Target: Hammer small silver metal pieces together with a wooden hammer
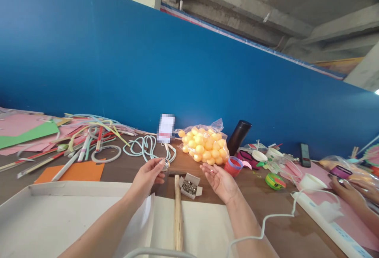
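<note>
My left hand (149, 177) is raised over the brown table, its fingers pinched on a small shiny round metal piece (166, 165). My right hand (218, 180) is held palm up with its fingers loosely spread and nothing in it. Between the two hands sits a small open white box of metal tacks (189, 186). A wooden hammer handle (178, 214) lies just below the box, pointing toward me. Beyond my right hand lies a clear bag of orange balls (204, 144).
A white cardboard tray (44, 210) lies near me on the left. Coloured paper, tubes and a coiled cord (148, 147) litter the far left. A black flask (238, 136), tape rolls, cups and a phone stand right. Another person's hands (353, 193) hold a phone at far right. A blue wall backs the table.
</note>
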Action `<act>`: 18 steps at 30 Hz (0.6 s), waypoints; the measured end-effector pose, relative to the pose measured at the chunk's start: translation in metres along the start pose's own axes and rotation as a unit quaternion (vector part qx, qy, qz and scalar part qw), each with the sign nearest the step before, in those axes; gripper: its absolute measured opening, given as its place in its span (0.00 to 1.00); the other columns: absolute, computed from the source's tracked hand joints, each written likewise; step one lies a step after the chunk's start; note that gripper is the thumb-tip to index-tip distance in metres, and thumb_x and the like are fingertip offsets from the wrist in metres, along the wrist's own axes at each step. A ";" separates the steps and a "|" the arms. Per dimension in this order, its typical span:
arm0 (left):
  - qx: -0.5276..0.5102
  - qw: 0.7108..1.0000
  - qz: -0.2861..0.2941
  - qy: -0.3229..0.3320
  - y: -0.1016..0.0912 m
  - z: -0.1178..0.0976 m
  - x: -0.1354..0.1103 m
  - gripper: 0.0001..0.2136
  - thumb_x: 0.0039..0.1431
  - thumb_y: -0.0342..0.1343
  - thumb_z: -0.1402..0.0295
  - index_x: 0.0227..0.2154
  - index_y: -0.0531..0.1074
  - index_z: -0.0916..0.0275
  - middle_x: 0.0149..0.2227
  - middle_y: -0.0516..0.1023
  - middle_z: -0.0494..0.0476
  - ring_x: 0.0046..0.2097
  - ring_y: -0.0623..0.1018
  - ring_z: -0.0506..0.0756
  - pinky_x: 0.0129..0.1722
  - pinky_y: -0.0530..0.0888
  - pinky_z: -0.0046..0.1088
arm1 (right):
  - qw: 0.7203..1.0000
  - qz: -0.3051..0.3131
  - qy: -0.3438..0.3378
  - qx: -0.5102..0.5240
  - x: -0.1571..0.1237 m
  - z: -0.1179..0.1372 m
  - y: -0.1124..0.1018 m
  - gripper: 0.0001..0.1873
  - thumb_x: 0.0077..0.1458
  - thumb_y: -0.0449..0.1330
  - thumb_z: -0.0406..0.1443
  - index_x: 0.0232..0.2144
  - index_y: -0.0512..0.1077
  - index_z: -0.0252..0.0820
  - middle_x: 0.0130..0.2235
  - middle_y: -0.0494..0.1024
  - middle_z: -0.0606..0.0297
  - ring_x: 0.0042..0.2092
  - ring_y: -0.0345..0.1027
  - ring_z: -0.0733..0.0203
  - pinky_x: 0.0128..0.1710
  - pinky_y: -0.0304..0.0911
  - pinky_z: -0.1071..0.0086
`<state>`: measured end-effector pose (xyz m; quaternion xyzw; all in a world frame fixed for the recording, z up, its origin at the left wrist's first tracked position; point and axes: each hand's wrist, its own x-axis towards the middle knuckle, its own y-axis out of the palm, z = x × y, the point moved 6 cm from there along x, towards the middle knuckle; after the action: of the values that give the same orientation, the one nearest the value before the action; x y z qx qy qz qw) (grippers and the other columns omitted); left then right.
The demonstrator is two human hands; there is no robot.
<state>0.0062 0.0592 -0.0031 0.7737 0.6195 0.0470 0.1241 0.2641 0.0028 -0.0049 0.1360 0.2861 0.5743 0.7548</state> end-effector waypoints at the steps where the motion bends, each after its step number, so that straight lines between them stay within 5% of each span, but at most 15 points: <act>1: 0.003 1.000 0.001 0.001 0.000 0.000 0.000 0.22 0.47 0.58 0.54 0.42 0.70 0.63 0.35 0.70 0.55 0.29 0.70 0.47 0.26 0.73 0.23 | 1.000 0.001 0.000 -0.004 0.000 0.000 0.000 0.13 0.58 0.50 0.30 0.42 0.70 0.26 0.45 0.77 0.48 0.44 0.73 0.63 0.38 0.72 0.77; 12: -0.003 1.000 -0.003 -0.006 0.003 -0.005 -0.003 0.21 0.46 0.58 0.54 0.41 0.70 0.63 0.33 0.71 0.55 0.28 0.70 0.48 0.26 0.72 0.23 | 0.988 0.014 -0.047 -0.149 -0.012 0.007 0.005 0.18 0.51 0.52 0.24 0.46 0.68 0.32 0.48 0.75 0.53 0.41 0.73 0.69 0.37 0.69 0.80; 15: -0.011 1.000 0.002 -0.007 0.004 -0.004 -0.001 0.21 0.46 0.58 0.54 0.40 0.71 0.63 0.34 0.71 0.55 0.28 0.70 0.47 0.26 0.72 0.23 | 0.968 -0.036 -0.100 -0.229 -0.013 0.013 0.001 0.15 0.52 0.56 0.30 0.44 0.68 0.35 0.43 0.78 0.55 0.34 0.74 0.66 0.28 0.69 0.76; 18: -0.016 1.000 0.003 -0.009 0.004 -0.003 0.000 0.21 0.45 0.59 0.54 0.40 0.71 0.62 0.35 0.72 0.55 0.28 0.70 0.47 0.26 0.72 0.23 | 0.919 -0.127 -0.190 -0.322 -0.016 0.026 -0.005 0.18 0.50 0.60 0.41 0.42 0.67 0.36 0.32 0.79 0.59 0.22 0.68 0.65 0.18 0.61 0.73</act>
<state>0.0090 0.0586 0.0011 0.7735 0.6156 0.0504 0.1423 0.2804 -0.0106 0.0171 -0.0451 -0.0480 0.4977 0.8648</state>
